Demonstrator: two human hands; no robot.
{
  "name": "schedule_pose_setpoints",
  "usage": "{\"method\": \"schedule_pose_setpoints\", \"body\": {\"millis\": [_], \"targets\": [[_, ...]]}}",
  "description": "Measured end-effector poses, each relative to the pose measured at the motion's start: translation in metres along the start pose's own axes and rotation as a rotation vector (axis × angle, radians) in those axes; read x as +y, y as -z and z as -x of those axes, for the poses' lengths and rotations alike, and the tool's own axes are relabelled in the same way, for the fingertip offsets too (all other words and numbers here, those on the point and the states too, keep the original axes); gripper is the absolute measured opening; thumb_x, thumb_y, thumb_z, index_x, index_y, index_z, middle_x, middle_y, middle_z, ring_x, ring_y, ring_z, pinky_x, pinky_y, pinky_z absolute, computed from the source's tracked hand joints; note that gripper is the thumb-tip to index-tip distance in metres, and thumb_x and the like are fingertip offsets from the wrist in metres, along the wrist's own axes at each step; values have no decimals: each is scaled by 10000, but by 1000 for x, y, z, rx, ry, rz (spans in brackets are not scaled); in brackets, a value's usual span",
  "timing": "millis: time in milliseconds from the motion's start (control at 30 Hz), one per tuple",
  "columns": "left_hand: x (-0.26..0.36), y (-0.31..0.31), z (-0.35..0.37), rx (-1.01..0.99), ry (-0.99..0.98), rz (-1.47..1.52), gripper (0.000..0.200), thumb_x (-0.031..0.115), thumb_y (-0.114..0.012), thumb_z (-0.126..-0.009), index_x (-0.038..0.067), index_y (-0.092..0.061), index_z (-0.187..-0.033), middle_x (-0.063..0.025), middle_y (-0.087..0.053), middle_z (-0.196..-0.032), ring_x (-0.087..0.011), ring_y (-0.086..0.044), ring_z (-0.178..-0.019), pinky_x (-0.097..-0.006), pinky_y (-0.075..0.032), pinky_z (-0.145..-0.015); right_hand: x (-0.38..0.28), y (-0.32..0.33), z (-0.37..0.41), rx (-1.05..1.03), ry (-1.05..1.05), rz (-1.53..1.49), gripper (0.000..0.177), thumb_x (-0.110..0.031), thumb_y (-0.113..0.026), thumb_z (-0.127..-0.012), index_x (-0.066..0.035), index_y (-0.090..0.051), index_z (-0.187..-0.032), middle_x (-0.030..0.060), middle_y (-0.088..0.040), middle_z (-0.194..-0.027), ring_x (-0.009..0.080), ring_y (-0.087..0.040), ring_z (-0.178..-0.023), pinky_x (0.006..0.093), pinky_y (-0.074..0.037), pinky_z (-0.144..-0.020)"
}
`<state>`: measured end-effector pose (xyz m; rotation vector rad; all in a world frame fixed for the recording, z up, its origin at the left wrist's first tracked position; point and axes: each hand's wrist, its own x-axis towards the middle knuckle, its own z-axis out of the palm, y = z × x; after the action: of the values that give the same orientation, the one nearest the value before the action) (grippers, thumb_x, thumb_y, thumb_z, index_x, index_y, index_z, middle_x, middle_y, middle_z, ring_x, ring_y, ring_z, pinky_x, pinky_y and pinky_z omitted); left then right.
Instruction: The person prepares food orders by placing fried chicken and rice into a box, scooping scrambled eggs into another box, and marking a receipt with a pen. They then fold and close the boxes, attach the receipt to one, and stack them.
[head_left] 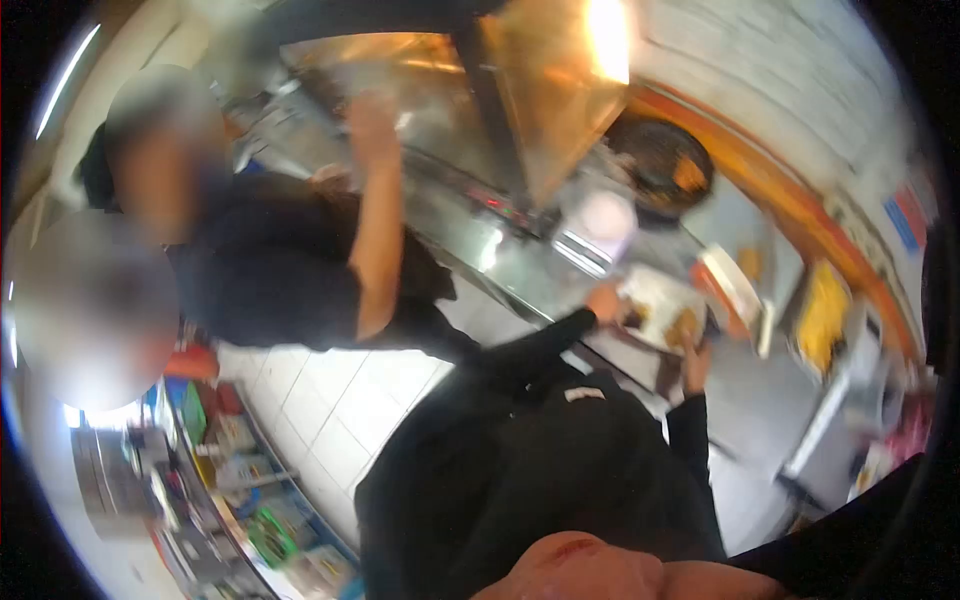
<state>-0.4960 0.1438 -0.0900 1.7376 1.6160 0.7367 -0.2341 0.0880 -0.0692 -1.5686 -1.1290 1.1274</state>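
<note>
A white, roughly square tray [660, 295] with brown pieces of food on it lies in front of me at the counter's edge. My left hand [603, 301] grips the tray's left side, its fingers closed at the rim beside a small dark piece. At the lower right corner, my right hand [693, 368] also closes on the tray. Its fingertips are right next to a golden-brown piece of food [683, 328]. Blur hides the exact finger contact and the kind of food.
Beyond the tray stands a white scale [597, 232], near a round black pan [662, 168] with orange-brown food. A container of yellow food [822, 315] and a white-and-orange box [728, 285] are on the right. A co-worker in dark clothes [270, 260] raises an arm at left, by a lit glass-fronted warmer [400, 90].
</note>
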Motion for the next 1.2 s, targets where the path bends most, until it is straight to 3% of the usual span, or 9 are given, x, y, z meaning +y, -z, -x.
{"method": "schedule_pose_setpoints", "body": {"millis": [400,600,767,800,900,933,1000,1100,1200], "targets": [[14,-5,40,72,60,340,635,201,-648,-727,87,-458,-1323,-228,-520,-1122,-373,-526,-1050,-424,-431,-917,-11,-4,-7,45,98,361,616,-381,-708,-806,58,-502,-1187,159,-607,-1108,232,-600,-986,328,-449,-873],[0,4,41,54,82,359,616,155,-636,-707,48,-477,-1292,-255,-534,-1178,-381,-515,-1113,-412,-424,-952,45,10,-28,-229,-294,-360,429,-258,-586,-859,0,-500,-1192,138,-587,-1091,212,-611,-968,336,-555,-707],[-25,-4,53,43,-21,400,753,115,-676,-667,31,-411,-1367,-190,-523,-1246,-268,-498,-1165,-369,-415,-982,40,15,-6,-317,-167,-351,417,-176,-515,-835,-60,-493,-1235,100,-559,-1159,225,-614,-982,388,-583,-649],[-14,12,62,-4,15,479,769,90,-679,-661,32,-401,-1376,-162,-521,-1242,-237,-490,-1169,-367,-423,-975,22,15,3,-358,-240,-415,483,-87,-512,-851,-38,-426,-1324,90,-546,-1193,193,-559,-1073,324,-488,-882],[-9,29,82,-42,132,645,748,36,-604,-700,40,-358,-1406,-103,-525,-1194,-178,-520,-1024,-299,-471,-836,-3,15,15,-345,-248,-549,661,-101,-503,-841,-85,-254,-1453,95,-450,-1351,179,-511,-1147,315,-449,-933],[1,43,89,-91,167,681,734,43,-580,-719,43,-347,-1415,-98,-542,-1170,-159,-538,-962,-281,-477,-790,-36,16,28,-315,-107,-398,679,-140,-512,-831,-120,-251,-1457,59,-551,-1172,122,-586,-903,253,-495,-711],[25,72,98,-148,209,736,705,57,-531,-757,49,-324,-1431,-86,-576,-1122,-120,-574,-837,-245,-490,-700,-117,24,56,-333,-228,-280,649,-187,-538,-817,-148,-317,-1427,-56,-475,-735,29,-304,-425,203,-200,-364],[89,124,112,4,44,791,609,165,-502,-841,-34,-340,-1393,-111,-539,-1195,-184,-519,-1080,-308,-413,-934,-174,24,81,-439,-141,-466,723,-326,-572,-859,-94,-238,-1457,69,-522,-1210,134,-561,-995,269,-480,-788],[119,163,115,176,34,784,472,377,-448,-931,-43,-550,-1122,-135,-605,-1074,-197,-623,-925,-308,-508,-777,-229,29,111,-461,-45,-567,815,-461,-562,-870,-59,-185,-1470,109,-336,-1435,201,-352,-1308,340,-324,-1048]]}}
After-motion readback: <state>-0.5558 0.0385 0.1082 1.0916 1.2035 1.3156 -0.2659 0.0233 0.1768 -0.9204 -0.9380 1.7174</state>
